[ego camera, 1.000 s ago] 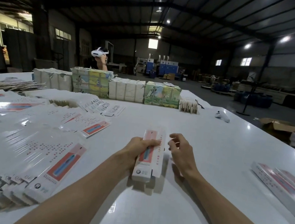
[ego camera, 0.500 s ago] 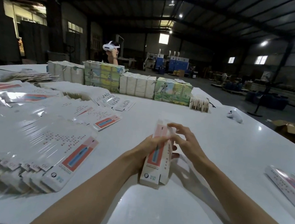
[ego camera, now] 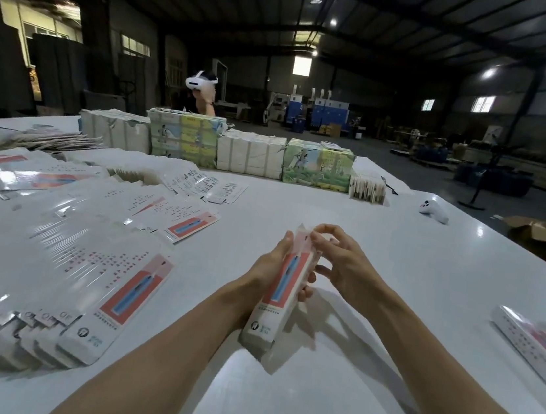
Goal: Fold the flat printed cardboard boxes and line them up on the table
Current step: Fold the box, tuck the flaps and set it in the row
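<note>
Above the white table (ego camera: 379,254), left hand (ego camera: 267,268) grips the half-formed box (ego camera: 283,297) mid-length to steady it off the surface, while right hand (ego camera: 343,267) fingers pinch its far-end flap, likely to tuck it shut.

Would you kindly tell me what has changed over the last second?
The left hand, still gripping, lifted and tilted the box; the right hand moved onto its top end, fingers pinching there. The flat stack and finished boxes stayed put.

Two hands (ego camera: 267,269) (ego camera: 346,267), one box (ego camera: 284,289) between them
</note>
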`<move>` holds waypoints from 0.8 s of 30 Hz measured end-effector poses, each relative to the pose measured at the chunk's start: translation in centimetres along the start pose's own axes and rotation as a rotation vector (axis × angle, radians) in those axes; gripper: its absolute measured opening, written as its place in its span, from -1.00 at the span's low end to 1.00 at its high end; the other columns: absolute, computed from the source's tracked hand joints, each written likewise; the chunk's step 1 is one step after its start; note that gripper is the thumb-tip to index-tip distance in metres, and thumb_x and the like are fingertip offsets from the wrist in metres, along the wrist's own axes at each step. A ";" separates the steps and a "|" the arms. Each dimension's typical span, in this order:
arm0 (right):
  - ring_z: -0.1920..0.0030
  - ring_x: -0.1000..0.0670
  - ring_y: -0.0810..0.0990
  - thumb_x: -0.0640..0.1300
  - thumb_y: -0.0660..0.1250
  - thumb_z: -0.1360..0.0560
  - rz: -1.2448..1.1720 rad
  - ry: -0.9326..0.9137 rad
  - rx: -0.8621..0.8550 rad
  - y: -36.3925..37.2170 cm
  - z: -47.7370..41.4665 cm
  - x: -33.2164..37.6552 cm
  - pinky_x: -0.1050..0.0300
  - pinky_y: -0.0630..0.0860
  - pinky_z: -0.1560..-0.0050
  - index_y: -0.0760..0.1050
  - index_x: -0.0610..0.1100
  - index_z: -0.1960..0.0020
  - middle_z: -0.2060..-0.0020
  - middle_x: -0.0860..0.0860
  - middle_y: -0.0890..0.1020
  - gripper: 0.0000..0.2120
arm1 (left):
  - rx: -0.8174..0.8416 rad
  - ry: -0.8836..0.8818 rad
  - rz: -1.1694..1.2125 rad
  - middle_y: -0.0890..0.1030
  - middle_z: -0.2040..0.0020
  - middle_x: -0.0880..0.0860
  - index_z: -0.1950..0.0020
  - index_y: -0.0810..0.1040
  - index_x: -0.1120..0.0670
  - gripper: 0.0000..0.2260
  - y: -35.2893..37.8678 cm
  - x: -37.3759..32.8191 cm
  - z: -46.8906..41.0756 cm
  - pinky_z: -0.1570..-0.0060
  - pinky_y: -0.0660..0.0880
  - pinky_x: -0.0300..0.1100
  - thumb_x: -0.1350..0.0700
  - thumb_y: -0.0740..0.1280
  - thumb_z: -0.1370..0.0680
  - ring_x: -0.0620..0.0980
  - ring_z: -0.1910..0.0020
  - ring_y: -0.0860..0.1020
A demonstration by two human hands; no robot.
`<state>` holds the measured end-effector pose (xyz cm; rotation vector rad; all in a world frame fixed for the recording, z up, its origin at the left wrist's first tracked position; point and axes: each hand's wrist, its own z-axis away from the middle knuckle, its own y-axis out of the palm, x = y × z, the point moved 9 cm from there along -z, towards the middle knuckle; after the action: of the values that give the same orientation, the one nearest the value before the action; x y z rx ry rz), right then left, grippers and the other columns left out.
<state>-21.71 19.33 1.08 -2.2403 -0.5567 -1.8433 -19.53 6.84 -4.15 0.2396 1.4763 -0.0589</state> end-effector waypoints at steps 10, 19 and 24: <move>-0.04 0.27 0.69 0.11 0.52 -0.50 0.279 -0.182 -0.233 0.1 1.5 0.2 0.28 0.64 0.20 0.32 0.14 -0.53 -0.15 0.22 0.62 -0.33 | -0.070 0.237 0.135 0.56 -0.18 -0.13 -0.58 0.06 -0.43 -0.57 1.0 -1.6 0.5 0.19 0.69 0.00 -0.22 0.09 -0.73 0.00 0.05 0.76; -0.19 -0.11 0.71 0.05 0.59 -0.45 0.077 -0.182 -0.145 -0.8 2.3 0.5 -0.02 0.70 -0.07 0.62 0.21 -0.25 -0.17 0.11 0.68 -0.61 | 0.063 0.304 -0.205 0.48 -0.33 -0.06 -0.54 0.02 -0.41 -0.09 2.8 -2.6 0.3 0.05 0.70 -0.07 -0.20 0.59 -0.41 0.13 -0.09 0.70; -0.19 -0.17 0.71 0.08 0.61 -0.45 0.134 -0.156 -0.066 -0.6 2.1 0.7 -0.09 0.70 -0.10 0.59 0.01 -0.28 -0.15 0.05 0.69 -0.54 | 0.079 0.269 -0.186 0.54 -0.20 0.18 -0.53 0.09 -0.35 -0.05 2.7 -2.0 0.3 0.15 0.68 -0.08 0.17 0.61 -0.41 0.14 0.09 0.75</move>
<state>-19.92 20.81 1.22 -2.4153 -0.3643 -1.6559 -18.90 9.22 -1.76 0.1787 1.7640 -0.2434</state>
